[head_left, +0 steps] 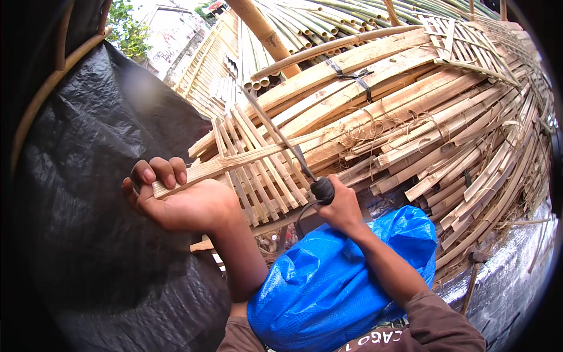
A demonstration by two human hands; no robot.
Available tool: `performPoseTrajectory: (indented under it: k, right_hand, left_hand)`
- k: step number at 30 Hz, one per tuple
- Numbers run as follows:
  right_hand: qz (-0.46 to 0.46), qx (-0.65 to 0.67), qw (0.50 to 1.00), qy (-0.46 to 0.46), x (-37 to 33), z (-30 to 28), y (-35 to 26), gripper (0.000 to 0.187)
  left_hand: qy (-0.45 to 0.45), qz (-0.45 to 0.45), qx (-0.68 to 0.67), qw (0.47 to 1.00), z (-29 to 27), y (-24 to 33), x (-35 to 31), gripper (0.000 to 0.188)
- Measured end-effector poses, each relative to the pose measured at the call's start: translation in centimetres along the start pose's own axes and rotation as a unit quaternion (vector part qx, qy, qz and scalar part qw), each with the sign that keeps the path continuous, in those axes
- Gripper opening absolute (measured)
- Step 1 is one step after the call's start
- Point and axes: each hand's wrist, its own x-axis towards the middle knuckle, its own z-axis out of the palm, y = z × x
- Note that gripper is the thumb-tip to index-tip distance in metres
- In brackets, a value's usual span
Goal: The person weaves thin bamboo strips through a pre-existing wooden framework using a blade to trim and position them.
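Note:
In my left hand (196, 202), palm up with fingers curled, lies one end of a long split bamboo strip (234, 159). From there the strip runs right, under a long knife's blade, toward the stacked bamboo. My right hand (341, 206) is closed round the knife's black-wrapped handle (322, 189). The knife blade (271, 128) points up and to the left, lying across the strip. Whether its edge has cut into the strip I cannot tell. Beneath both hands is a slatted bamboo rack (255, 193).
Split bamboo pieces (434, 123) are piled at the right, with a bundle bound by black ties (352, 76). Green bamboo poles (328, 23) lie behind. Blue plastic sheeting (334, 287) covers my lap. A black sheet (111, 205) hangs left. A hammer-like tool (476, 261) stands lower right.

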Motion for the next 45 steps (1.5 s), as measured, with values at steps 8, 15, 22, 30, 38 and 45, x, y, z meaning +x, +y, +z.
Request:
performPoseTrajectory:
  k: [8, 15, 22, 30, 38, 45]
  right_hand:
    - [-0.067, 0.113, 0.99, -0.046, -1.9, -1.6, -7.3, 0.042]
    - [-0.168, 0.118, 0.978, -0.046, -2.8, 0.1, -8.4, 0.053]
    - [-0.042, 0.026, 0.999, -0.019, -1.7, 0.8, -4.1, 0.043]
    - [0.077, 0.005, 0.996, 0.044, -0.5, -1.0, 2.9, 0.035]
    - [-0.13, 0.141, 0.978, -0.082, -3.7, -1.6, -10.8, 0.05]
    - [-0.164, 0.1, 0.98, -0.045, -2.9, -0.3, -9.4, 0.053]
  left_hand:
    - [-0.085, -0.028, -0.048, 0.995, 0.8, 0.6, -2.1, 0.004]
    - [-0.072, -0.058, -0.052, 0.994, -0.4, 1.1, -1.5, 0.008]
    - [-0.004, -0.013, -0.012, 1.0, -0.8, 0.7, -0.4, 0.013]
    - [-0.124, -0.041, -0.113, 0.985, 0.7, 0.3, -2.2, 0.012]
    - [-0.06, -0.078, -0.083, 0.992, 0.1, 1.1, -2.0, 0.02]
    - [-0.076, -0.079, -0.096, 0.989, -0.3, 1.4, -2.5, 0.024]
